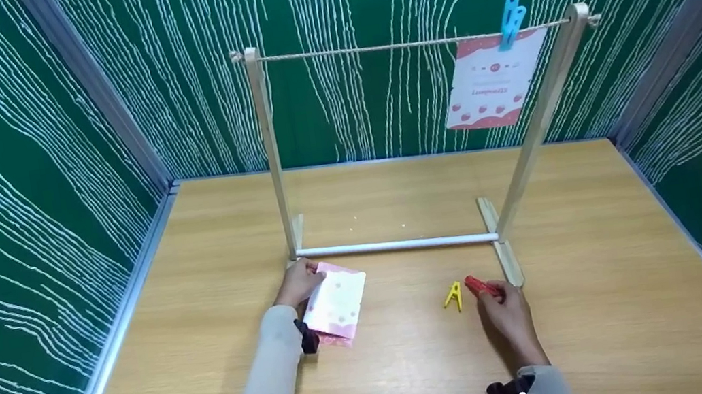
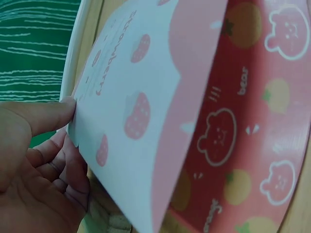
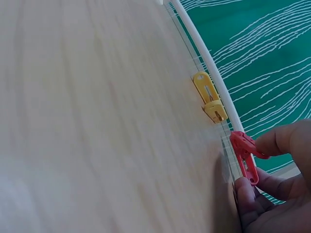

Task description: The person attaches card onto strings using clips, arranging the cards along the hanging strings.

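Observation:
My left hand [image 1: 298, 283] pinches the edge of a white and pink strawberry card [image 1: 339, 295] between thumb and fingers. In the left wrist view the card is tilted up, and a pinkish-red card with bears and oranges [image 2: 252, 107] lies beneath it. My right hand [image 1: 509, 312] pinches a red clothespin [image 1: 479, 285] by its handles, low over the table. Just left of it, a yellow clothespin [image 1: 453, 295] rests on the wood; the right wrist view shows it beyond the red one.
Behind the hands stands a wooden frame [image 1: 538, 112] with a white bottom bar [image 1: 399, 244]. From its rope [image 1: 358, 50] another strawberry card [image 1: 493, 84] hangs under a blue clothespin [image 1: 511, 23]. Green walls with white streaks [image 1: 344, 102] border the table [image 1: 405, 388].

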Action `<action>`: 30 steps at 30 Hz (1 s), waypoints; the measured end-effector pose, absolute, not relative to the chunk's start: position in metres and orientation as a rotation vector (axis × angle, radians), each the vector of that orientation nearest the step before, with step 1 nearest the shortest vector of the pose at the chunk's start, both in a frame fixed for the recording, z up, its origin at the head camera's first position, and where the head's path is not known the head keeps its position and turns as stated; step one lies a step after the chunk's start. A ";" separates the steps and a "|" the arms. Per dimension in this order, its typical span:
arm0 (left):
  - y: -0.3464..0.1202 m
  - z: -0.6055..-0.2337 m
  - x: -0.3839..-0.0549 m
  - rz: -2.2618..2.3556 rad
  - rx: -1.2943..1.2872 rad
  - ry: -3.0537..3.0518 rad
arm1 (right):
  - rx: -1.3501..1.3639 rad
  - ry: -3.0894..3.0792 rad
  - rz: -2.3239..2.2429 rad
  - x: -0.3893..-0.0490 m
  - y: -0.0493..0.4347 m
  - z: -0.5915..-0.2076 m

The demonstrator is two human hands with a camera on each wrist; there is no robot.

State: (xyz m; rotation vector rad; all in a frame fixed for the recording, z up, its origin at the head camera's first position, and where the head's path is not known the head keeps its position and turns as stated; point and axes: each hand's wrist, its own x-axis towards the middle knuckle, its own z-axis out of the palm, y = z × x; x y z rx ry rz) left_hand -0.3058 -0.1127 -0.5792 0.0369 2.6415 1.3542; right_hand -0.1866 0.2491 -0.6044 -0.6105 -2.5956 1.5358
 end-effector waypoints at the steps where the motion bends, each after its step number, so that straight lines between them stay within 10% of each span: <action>1: -0.112 -0.579 -0.306 1.359 0.039 2.650 | -0.606 -2.591 1.535 -0.186 0.250 -0.605; 30: -0.108 -0.562 -0.306 1.486 -0.037 2.486 | -0.761 -2.237 1.933 -0.181 0.263 -0.595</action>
